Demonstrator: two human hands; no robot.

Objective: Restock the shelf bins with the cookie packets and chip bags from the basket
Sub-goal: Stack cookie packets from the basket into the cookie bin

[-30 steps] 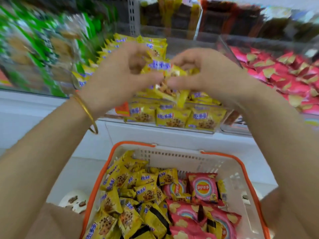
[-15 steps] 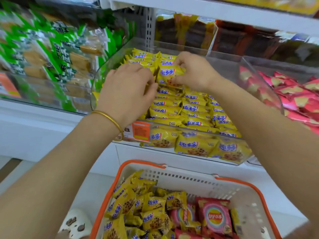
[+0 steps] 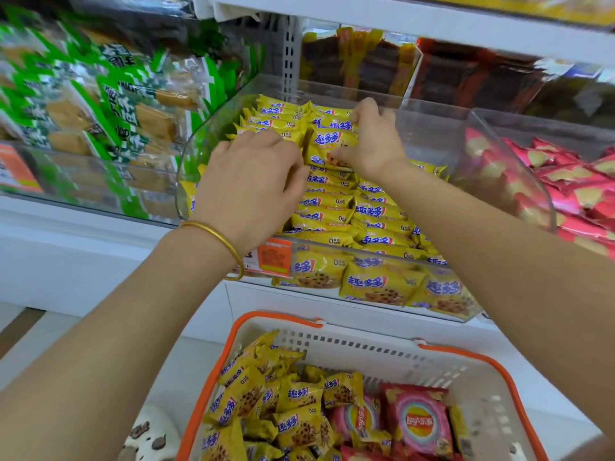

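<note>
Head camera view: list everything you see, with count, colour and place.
clear bin: one, transparent, middle of shelf
cookie packets: many, yellow, rowed in clear bin
held packet: one, yellow, above those rows
basket: one, white, orange rim, below shelf
loose packets: many, yellow, basket's left
chip bags: several, red, basket's right
green packets: many, green, left of clear bin
pink packets: many, pink, right of clear bin
price tag: one, orange, bin front
bracelet: one, gold, left wrist
left hand: one, at held packet's left edge
right hand: one, pinching held packet
</note>
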